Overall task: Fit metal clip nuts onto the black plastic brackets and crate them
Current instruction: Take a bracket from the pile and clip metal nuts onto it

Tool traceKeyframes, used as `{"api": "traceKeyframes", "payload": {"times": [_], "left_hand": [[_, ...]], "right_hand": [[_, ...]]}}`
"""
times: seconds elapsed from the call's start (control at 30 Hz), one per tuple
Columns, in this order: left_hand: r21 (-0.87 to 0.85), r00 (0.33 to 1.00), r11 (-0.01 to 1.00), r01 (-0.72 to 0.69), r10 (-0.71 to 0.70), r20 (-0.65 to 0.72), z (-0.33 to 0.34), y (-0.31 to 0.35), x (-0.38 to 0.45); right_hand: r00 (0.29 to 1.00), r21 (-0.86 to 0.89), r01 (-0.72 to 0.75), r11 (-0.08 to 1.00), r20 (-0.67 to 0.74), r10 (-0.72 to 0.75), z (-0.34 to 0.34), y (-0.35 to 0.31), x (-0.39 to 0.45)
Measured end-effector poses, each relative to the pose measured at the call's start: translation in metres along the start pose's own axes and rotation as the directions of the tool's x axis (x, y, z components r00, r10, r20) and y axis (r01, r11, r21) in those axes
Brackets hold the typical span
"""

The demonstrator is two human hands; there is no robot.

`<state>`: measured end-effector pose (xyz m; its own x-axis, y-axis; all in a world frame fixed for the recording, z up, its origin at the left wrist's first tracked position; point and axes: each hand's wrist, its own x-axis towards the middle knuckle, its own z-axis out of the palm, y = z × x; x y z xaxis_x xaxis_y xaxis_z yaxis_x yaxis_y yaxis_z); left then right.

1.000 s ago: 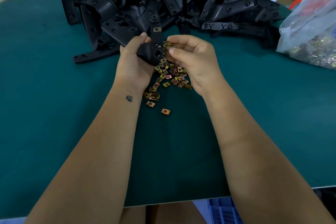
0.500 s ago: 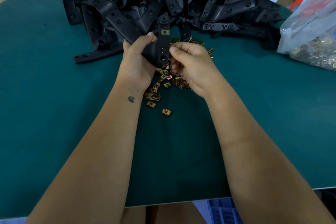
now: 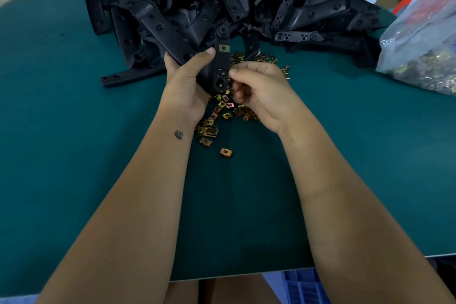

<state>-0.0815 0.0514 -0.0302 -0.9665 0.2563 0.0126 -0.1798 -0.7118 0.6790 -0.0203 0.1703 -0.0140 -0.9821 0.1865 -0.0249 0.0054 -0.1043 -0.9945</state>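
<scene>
Left hand (image 3: 187,81): grips the black bracket (image 3: 220,64) above the tabletop (image 3: 74,131), thumb across its face.
Bracket axis: long axis runs near to far; one clip nut (image 3: 224,48) already sits on its far part.
Right hand (image 3: 259,89): fingers curled, fingertips at the bracket's right edge; whether they pinch a nut cannot be told.
Key relation: the bracket's near hole lies just left of the right hand.
Loose clip nuts (image 3: 222,116): scattered beneath both hands.
Crate (image 3: 306,286): blue, below the near edge.

light: dim, soft, even | shadows: faint | edges: wide-angle bowed | focus: mostly sharp
</scene>
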Motion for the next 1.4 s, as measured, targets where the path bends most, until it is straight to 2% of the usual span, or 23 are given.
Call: {"api": "traceKeyframes", "payload": {"times": [0.5, 0.67, 0.8, 0.9, 1.13, 1.4], "left_hand": [[0.027, 1.0, 1.0, -0.015, 0.015, -0.002, -0.0001, -0.0013, 0.0013], [0.032, 0.999, 0.999, -0.041, 0.041, 0.01, 0.0, -0.0016, 0.0017], [0.019, 0.999, 0.999, -0.045, 0.045, 0.014, -0.0011, -0.0017, 0.0018], [0.014, 0.999, 0.999, -0.039, 0.038, 0.005, -0.0014, -0.002, 0.0023], [0.1, 0.999, 0.994, -0.037, 0.037, 0.006, 0.001, -0.0029, 0.0003], [0.122, 0.998, 0.991, -0.053, 0.049, 0.034, 0.0042, -0.003, -0.0034]], "right_hand": [[1.0, -0.023, 0.012, 1.0, 0.001, -0.012, 0.0, 0.001, -0.0002], [1.0, 0.031, 0.001, 1.0, 0.013, -0.001, -0.0008, 0.0005, -0.0005], [0.996, 0.149, -0.081, 0.985, 0.035, 0.077, -0.0015, 0.0005, 0.0002], [0.99, 0.156, -0.135, 0.978, 0.052, 0.128, -0.0038, 0.0011, 0.0008], [0.993, 0.15, -0.12, 0.981, 0.026, 0.118, -0.0046, 0.0024, 0.0005], [0.99, 0.235, -0.138, 0.962, 0.062, 0.127, -0.0018, 0.0031, -0.0016]]}}
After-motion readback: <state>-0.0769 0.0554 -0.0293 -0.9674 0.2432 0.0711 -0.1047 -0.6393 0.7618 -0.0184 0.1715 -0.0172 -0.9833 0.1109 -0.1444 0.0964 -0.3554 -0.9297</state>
